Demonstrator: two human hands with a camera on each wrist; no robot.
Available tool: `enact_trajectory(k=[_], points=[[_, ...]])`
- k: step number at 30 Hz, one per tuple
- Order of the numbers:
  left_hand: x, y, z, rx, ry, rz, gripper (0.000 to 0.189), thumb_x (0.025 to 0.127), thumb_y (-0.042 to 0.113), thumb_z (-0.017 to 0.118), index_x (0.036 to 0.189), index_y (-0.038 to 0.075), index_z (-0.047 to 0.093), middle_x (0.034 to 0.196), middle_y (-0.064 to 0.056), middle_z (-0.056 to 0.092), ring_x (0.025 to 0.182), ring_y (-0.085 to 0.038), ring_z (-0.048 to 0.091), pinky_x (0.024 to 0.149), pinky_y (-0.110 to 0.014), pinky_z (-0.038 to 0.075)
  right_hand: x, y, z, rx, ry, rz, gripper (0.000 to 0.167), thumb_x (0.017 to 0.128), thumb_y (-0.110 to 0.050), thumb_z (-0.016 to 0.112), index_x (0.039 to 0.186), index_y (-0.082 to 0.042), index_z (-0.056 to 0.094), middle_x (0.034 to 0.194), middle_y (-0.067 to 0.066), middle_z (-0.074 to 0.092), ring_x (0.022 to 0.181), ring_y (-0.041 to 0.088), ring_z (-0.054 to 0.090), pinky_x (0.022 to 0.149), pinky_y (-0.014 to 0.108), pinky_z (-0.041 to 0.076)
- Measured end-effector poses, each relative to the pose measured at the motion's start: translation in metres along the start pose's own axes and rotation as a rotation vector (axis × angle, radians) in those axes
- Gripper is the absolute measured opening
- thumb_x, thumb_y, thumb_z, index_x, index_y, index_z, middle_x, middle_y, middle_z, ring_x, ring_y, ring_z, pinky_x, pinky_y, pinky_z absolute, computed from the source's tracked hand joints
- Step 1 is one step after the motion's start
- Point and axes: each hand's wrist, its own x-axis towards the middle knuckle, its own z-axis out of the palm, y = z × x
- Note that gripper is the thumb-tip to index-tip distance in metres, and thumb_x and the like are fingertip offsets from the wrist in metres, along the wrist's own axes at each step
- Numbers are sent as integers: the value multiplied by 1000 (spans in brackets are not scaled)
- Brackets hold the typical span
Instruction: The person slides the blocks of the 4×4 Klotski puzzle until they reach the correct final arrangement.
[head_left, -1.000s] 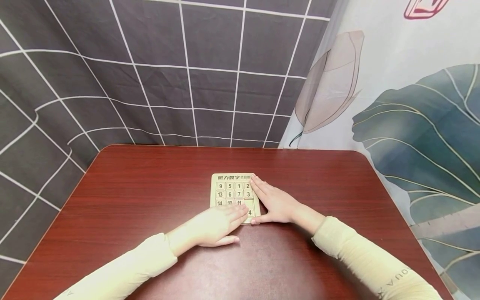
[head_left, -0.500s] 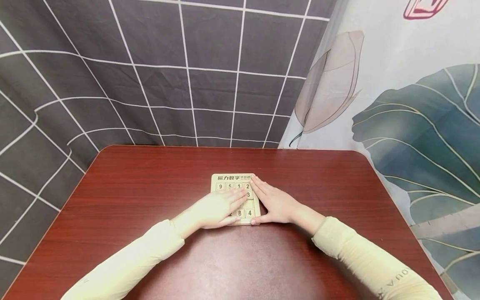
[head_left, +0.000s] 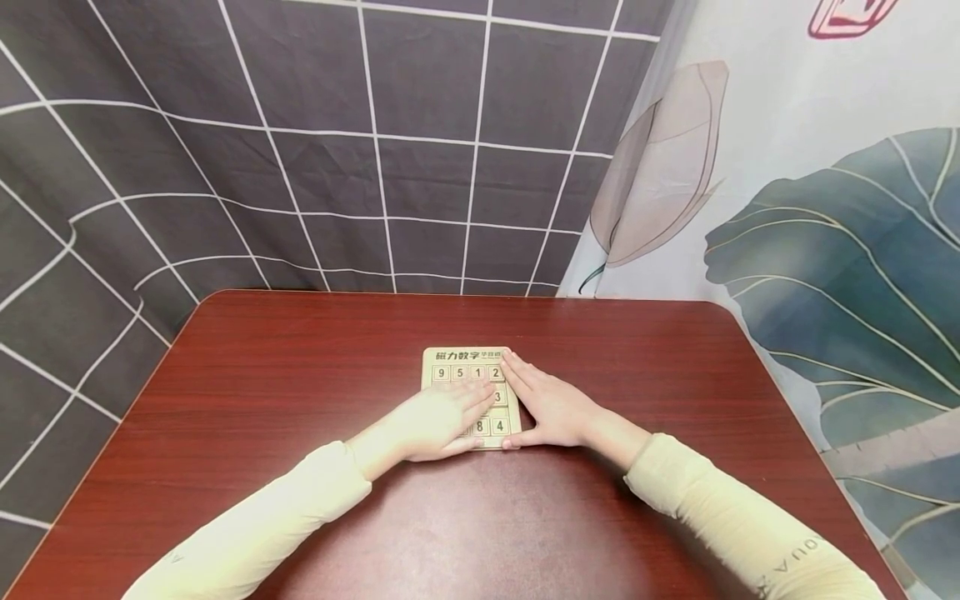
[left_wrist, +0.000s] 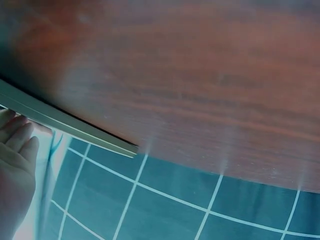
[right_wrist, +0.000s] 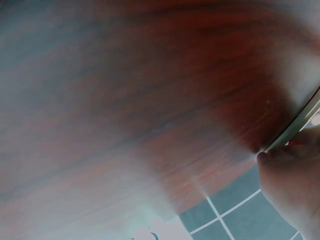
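A pale number slide puzzle [head_left: 463, 356] lies flat on the table, its tiles printed with black numerals. My left hand [head_left: 435, 419] lies over it with straight fingers. Those fingertips touch the tile numbered 3 [head_left: 499, 398] in the right column and hide most of the middle rows. Along the right edge rests my right hand [head_left: 558, 408], fingertips at the top corner and thumb at the bottom corner. Tiles 8 [head_left: 480, 427] and 4 [head_left: 500, 427] show in the lowest row. In the left wrist view the puzzle's side edge [left_wrist: 80, 129] is visible.
The reddish-brown wooden table [head_left: 315, 358] has rounded far corners. A dark grid-patterned curtain [head_left: 427, 167] hangs behind it. To the right is a pale cloth [head_left: 810, 233] with large printed leaves.
My left hand has moved from the lower rows up over the middle rows. Tile 3 has slid slightly toward me in the last half second. My right hand stays in place.
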Motion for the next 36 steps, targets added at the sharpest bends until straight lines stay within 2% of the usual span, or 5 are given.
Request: enact_trajectory(k=[8, 18, 24, 28, 36], points=[[-8, 9, 4, 2, 12, 28, 68, 108, 49, 53, 157, 3, 50, 165, -13, 50, 152, -27, 50, 128, -39, 42, -1, -1, -1, 6, 14, -5, 119, 88, -66, 75, 166, 7, 20, 178, 22, 12, 165, 36, 21, 133, 51, 31], [10, -20, 10, 7, 30, -20, 66, 108, 46, 53, 157, 3, 49, 165, -14, 48, 154, -28, 47, 129, -41, 40, -2, -1, -2, 2, 3, 3, 118, 89, -66, 74, 166, 7, 21, 178, 22, 12, 164, 38, 24, 130, 54, 35], [18, -28, 9, 11, -20, -37, 68, 109, 49, 50, 159, 2, 47, 167, -14, 45, 156, -27, 44, 130, -42, 37, -1, -1, -1, 2, -7, 10, 118, 89, -67, 73, 166, 6, 21, 178, 21, 10, 165, 37, 22, 130, 54, 34], [18, -28, 7, 9, -36, -43, 68, 109, 49, 50, 159, 3, 47, 167, -14, 46, 156, -27, 44, 130, -42, 37, 0, -1, -1, 0, -6, 8, 118, 89, -67, 73, 166, 6, 21, 178, 21, 10, 165, 35, 22, 132, 52, 33], [11, -16, 7, 61, 18, 10, 63, 108, 46, 54, 153, 2, 54, 161, -13, 54, 149, -28, 53, 126, -41, 44, -1, -2, -1, 6, 7, -2, 118, 89, -65, 74, 165, 8, 22, 178, 22, 11, 165, 35, 21, 132, 51, 31]])
